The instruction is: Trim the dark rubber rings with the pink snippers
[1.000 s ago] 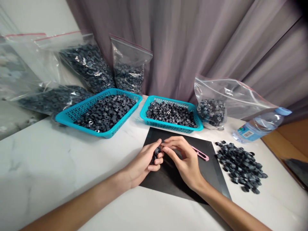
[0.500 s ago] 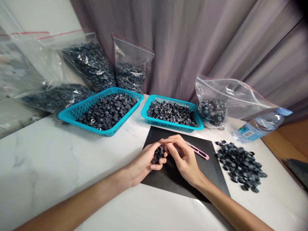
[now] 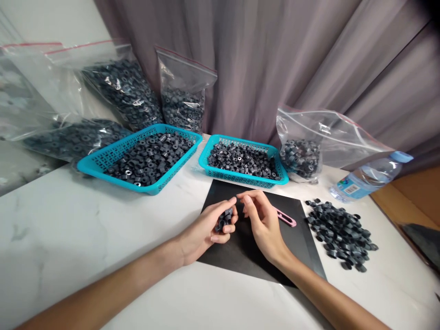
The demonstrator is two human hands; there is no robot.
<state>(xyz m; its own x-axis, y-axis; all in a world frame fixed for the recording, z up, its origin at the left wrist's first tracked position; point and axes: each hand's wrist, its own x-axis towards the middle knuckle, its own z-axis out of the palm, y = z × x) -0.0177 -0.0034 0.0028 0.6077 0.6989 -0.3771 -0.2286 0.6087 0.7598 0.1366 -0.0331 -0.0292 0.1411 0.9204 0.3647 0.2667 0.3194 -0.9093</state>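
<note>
My left hand (image 3: 209,228) is cupped over the black mat (image 3: 292,250), closed round a small clump of dark grey rubber rings (image 3: 224,218). My right hand (image 3: 263,224) hovers just to the right of it, fingers curled with thumb and forefinger pinched; whether a ring sits between them I cannot make out. A pink utility knife (image 3: 287,219) lies on the mat behind my right hand. A loose pile of the same rings (image 3: 340,233) lies on the white table right of the mat.
Two teal baskets (image 3: 99,161) (image 3: 205,158) full of rings stand behind the mat. Several clear zip bags of rings (image 3: 182,107) lean against the curtain, one (image 3: 300,158) at the right. A water bottle (image 3: 369,176) lies at the far right.
My right hand has drawn slightly away from the left, leaving a small gap between the fingertips. The view has shifted a little.
</note>
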